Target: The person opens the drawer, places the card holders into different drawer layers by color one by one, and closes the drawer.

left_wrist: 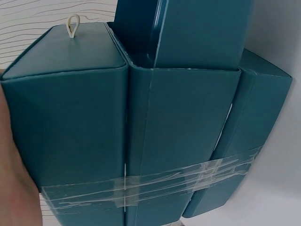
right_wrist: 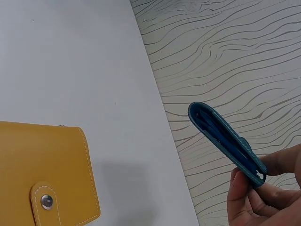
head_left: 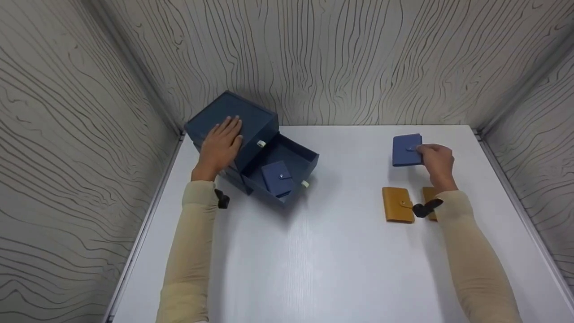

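Observation:
With the fingers and thumb of my right hand [head_left: 438, 162] I pinch a blue wallet [head_left: 405, 150] by its snap-tab edge; in the right wrist view the wallet [right_wrist: 225, 141] is seen edge-on, raised off the table. My left hand [head_left: 223, 142] rests with its fingers straight on top of a dark blue drawer box [head_left: 244, 112]. The box's middle drawer [head_left: 311, 168] is pulled out, and another blue wallet [head_left: 277, 177] lies inside it. Clear tape [left_wrist: 155, 188] wraps the side of the stacked box in the left wrist view.
Two yellow wallets lie on the white table [head_left: 323, 255] at the right: one in plain sight [head_left: 398, 204], the other wallet [head_left: 429, 195] partly hidden by my right wrist. Wood-grain patterned panels [head_left: 332, 63] enclose the table at the back and sides.

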Action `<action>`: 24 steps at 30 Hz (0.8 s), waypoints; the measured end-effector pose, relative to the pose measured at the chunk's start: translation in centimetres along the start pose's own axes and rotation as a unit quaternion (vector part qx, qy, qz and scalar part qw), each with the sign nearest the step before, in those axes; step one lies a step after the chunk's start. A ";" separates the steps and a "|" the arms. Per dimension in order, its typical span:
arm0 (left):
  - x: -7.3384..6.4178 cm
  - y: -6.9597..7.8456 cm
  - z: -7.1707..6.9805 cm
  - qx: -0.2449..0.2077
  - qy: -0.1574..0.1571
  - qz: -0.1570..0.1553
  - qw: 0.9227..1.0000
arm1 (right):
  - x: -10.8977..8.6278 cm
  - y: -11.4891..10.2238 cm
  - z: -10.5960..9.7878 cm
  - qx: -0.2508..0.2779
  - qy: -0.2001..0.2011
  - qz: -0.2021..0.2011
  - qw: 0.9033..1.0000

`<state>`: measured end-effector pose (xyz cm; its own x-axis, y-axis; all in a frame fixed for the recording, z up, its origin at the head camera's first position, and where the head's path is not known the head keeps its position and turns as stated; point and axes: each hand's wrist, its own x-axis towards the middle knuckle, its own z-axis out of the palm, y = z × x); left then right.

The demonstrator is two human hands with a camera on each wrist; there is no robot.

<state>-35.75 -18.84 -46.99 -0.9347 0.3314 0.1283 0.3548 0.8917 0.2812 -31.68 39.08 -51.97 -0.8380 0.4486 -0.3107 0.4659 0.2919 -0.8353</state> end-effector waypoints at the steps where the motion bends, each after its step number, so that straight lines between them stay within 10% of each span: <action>1: 0.0 0.0 0.0 -0.001 0.001 0.000 1.000 | -0.1 -0.1 0.1 -0.002 0.001 -0.005 1.000; 24: 0.1 0.1 0.3 -0.017 0.019 -0.002 1.000 | -1.7 -1.9 0.6 -0.011 0.009 -0.069 0.998</action>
<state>-35.81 -18.60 -47.25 -0.9349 0.3154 0.1629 0.3522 0.8819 0.3135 -31.30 37.23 -50.12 -0.8894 0.4182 -0.1847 0.3527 0.3707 -0.8592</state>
